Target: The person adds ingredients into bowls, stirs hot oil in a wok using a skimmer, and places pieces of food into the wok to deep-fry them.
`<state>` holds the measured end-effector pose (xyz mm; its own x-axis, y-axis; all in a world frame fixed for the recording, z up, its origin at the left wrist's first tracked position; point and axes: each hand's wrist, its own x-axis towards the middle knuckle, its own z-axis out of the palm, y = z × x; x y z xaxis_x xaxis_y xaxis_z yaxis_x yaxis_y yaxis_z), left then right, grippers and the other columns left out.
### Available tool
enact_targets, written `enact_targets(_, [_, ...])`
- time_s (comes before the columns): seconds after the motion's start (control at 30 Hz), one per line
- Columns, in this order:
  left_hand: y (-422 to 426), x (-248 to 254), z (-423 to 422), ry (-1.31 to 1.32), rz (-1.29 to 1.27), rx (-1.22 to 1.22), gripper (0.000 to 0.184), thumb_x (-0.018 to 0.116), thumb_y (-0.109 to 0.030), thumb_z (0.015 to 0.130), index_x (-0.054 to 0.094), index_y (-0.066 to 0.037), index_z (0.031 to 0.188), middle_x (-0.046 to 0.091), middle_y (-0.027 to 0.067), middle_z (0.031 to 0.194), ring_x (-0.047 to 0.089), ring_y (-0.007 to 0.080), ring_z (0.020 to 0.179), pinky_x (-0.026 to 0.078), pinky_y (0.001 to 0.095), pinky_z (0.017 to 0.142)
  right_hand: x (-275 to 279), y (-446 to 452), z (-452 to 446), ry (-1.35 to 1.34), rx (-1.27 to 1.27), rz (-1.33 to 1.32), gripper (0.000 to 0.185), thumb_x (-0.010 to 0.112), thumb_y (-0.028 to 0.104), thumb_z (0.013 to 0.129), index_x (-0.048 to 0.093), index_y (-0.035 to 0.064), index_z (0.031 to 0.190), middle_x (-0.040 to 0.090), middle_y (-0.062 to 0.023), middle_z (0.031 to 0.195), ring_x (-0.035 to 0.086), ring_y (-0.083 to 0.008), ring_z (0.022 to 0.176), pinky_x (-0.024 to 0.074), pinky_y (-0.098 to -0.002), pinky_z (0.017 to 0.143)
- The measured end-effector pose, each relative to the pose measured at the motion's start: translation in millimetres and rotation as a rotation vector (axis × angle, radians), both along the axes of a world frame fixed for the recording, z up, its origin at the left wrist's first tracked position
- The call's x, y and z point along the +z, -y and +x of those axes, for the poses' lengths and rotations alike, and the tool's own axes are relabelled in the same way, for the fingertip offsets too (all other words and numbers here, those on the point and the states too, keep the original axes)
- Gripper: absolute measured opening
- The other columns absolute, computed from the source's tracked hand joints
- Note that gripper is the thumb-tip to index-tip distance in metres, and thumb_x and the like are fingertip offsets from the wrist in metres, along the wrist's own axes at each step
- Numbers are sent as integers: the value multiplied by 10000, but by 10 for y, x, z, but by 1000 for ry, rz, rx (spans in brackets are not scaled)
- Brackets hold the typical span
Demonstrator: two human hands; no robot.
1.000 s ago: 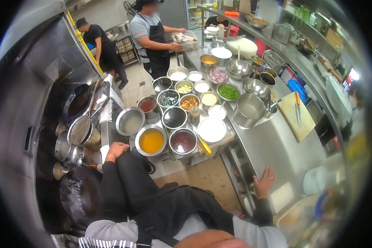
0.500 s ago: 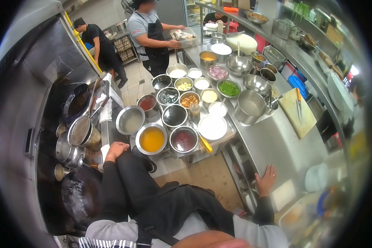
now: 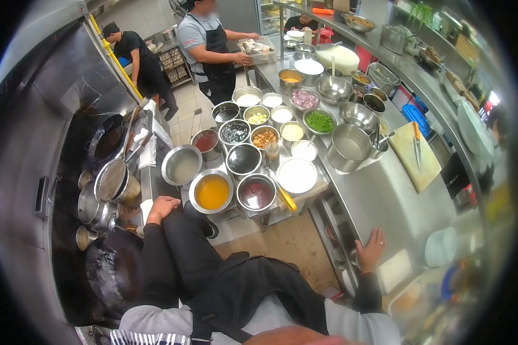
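A wok sits at the near end of the stove. The left hand lies beside the knee, at the stove's right edge; its fingers are close together, and I cannot tell if they grip something. Near it, a bowl of orange liquid occupies the table's near left corner. The right hand rests flat, thumb spread apart, on the steel worktop's left edge.

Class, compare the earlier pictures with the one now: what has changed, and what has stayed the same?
Only the view visibly shifts, slightly; nothing is clearly taken hold of or let go. The left hand stays by the leg, the right hand on the counter. The knife stays on the board; a co-worker still holds the tub.
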<state>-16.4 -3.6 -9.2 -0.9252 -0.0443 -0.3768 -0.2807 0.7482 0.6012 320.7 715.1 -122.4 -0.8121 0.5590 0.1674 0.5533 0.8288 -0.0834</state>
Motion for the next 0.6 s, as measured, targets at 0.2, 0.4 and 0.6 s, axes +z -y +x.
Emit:
enact_targets(0.2, [51,-105,-13,3,20,-2,376,694,-330,843,752,6,1001,751,114,868,699,200,813,521,322,789,31,4,-19,41,-15,2,964,728,551,758,367,41,1493,355,-179,1551,309,-355,1447,232,-540,1178])
enact_targets(0.4, [83,-169,-13,2,43,22,374,700,-318,843,748,16,1004,751,117,887,700,194,817,521,318,791,0,-8,-7,37,-10,5,964,729,549,757,367,43,1493,352,-180,1553,310,-357,1444,235,-545,1175])
enact_targets(0.6, [37,-95,23,9,36,30,364,706,-303,843,748,18,1008,753,120,904,706,195,829,524,315,803,19,1,-17,24,-6,-17,969,744,526,750,362,42,1496,350,-182,1553,311,-361,1442,231,-550,1175])
